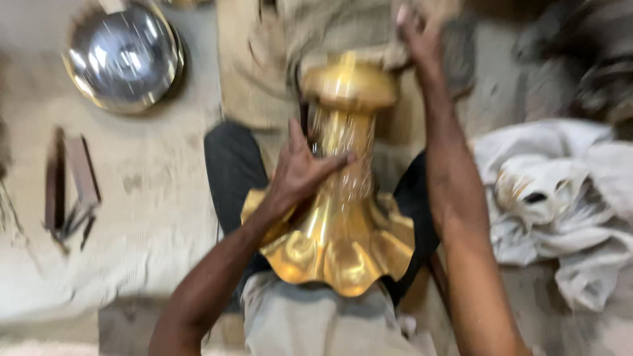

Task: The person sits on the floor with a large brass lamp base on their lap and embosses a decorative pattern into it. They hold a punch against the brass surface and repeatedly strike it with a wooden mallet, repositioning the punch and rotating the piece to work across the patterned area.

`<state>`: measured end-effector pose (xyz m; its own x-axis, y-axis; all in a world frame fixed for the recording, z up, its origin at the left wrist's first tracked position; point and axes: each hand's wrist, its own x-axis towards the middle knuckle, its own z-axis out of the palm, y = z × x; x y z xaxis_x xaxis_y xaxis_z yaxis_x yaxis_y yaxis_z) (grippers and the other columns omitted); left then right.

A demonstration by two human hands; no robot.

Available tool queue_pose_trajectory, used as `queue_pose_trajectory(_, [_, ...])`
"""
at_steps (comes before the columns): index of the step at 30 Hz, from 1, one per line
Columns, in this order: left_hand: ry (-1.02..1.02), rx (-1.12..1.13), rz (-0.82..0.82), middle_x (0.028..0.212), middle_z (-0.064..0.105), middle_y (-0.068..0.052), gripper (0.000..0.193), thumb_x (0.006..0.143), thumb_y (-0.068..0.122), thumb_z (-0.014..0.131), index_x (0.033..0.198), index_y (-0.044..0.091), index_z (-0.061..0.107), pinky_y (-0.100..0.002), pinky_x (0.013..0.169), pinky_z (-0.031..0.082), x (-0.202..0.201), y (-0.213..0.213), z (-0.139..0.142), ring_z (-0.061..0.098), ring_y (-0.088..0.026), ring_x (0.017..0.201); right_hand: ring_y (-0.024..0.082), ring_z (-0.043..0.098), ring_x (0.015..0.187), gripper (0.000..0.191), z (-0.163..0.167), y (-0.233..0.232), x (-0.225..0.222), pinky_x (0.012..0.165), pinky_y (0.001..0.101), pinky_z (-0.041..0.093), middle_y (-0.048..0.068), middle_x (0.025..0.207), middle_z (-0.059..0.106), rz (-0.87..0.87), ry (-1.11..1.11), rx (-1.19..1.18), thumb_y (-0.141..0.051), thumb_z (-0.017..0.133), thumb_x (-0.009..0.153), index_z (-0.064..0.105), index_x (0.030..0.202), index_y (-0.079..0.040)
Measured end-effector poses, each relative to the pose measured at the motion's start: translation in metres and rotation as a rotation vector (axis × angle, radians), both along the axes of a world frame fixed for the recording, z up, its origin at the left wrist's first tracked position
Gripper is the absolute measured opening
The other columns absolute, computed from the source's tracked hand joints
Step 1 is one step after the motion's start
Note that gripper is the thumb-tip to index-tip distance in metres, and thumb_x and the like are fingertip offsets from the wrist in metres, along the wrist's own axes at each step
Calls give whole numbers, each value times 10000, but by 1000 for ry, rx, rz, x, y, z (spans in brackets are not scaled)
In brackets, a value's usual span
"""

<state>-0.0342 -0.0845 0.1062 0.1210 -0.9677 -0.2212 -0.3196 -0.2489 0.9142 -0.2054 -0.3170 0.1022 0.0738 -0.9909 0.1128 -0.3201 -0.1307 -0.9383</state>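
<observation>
A shiny golden brass piece (343,231) with a scalloped flared base, a narrow neck and a rounded top lies between my knees. My left hand (300,173) is wrapped around its neck. My right hand (417,31) is up at the rounded top, gripping a brownish burlap cloth (330,29) that lies against the top end. The picture is blurred by motion.
A round shiny metal bowl (125,56) sits on the floor at the upper left. Dark flat tools (69,184) lie at the left. A heap of white cloth (560,198) is on the right. My dark trouser legs (231,171) flank the brass piece.
</observation>
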Motion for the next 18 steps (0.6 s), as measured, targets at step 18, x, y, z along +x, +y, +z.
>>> queue_pose_trajectory(18, [-23, 55, 40, 981, 690, -312, 1291, 592, 758, 766, 1380, -123, 247, -424, 677, 709, -8, 14, 21, 783, -337, 714, 385, 663, 1136, 819, 54, 102, 10, 908, 480, 604, 278, 1287, 648, -146, -139, 277, -617, 600, 945, 506, 1471, 4])
